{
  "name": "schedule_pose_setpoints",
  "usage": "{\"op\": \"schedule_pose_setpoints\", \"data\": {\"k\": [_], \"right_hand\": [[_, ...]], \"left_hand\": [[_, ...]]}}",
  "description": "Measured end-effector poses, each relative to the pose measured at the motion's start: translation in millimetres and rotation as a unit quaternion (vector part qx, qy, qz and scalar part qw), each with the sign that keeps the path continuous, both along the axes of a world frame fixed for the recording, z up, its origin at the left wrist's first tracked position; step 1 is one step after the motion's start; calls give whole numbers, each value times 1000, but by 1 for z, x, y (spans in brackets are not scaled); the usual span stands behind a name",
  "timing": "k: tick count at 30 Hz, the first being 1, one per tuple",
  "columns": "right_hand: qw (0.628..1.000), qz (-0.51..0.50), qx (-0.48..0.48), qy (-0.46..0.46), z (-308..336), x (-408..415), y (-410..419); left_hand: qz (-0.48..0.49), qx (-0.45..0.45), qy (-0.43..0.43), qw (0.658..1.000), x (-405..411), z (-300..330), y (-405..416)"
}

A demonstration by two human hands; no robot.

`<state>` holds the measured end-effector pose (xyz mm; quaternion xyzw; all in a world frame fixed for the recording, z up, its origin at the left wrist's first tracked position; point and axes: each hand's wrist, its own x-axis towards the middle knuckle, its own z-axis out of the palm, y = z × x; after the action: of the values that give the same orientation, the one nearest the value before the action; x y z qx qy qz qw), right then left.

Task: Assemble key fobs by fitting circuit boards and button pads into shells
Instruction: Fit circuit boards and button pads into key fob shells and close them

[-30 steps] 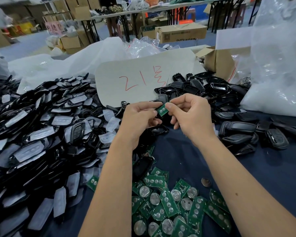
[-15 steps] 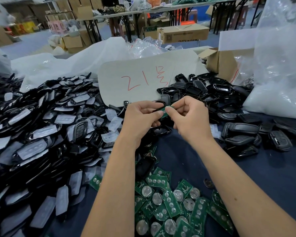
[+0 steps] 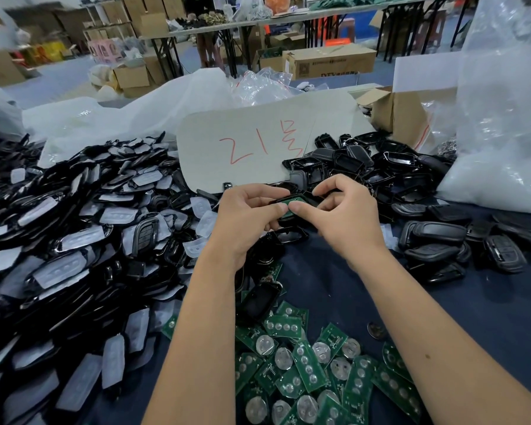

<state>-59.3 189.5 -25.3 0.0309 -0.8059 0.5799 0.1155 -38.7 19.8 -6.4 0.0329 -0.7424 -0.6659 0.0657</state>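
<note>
Since a second ago the green circuit board [image 3: 293,206] has gone from being held up clear between the fingertips to lying in a black shell [image 3: 288,200] — both thumbs now press on it. Left hand [image 3: 246,220] has its fingers curled round the shell's near end; right hand [image 3: 347,216] pinches the board from the other side, fingers bent over the shell's far end. Both hands sit just in front of the white card with red writing [image 3: 258,145], above the dark blue desk [image 3: 334,280]. Most of the shell and board is hidden under thumbs and fingers — whether the board is fully seated cannot be told. Loose boards [image 3: 307,366] lie nearer the camera than the card, partly covered by the forearms.
</note>
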Motion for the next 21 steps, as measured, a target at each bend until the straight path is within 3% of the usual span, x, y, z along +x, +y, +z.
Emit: {"op": "schedule_pose_setpoints", "data": {"k": [3,7,12,18,21], "right_hand": [[998,55,-41,-17,2,-1,3],[975,139,-167,-53,5,1,1],[952,102,-287,-42,9,4,-22],[945,96,-312,-23,13,18,-65],[963,143,-229,-15,18,25,-91]], "left_hand": [[-18,11,0,1000,0,1,-4],[-24,40,7,999,1,3,-7],[19,127,6,992,2,8,-8],[51,115,17,992,11,21,-36],[122,125,41,984,18,36,-64]]}}
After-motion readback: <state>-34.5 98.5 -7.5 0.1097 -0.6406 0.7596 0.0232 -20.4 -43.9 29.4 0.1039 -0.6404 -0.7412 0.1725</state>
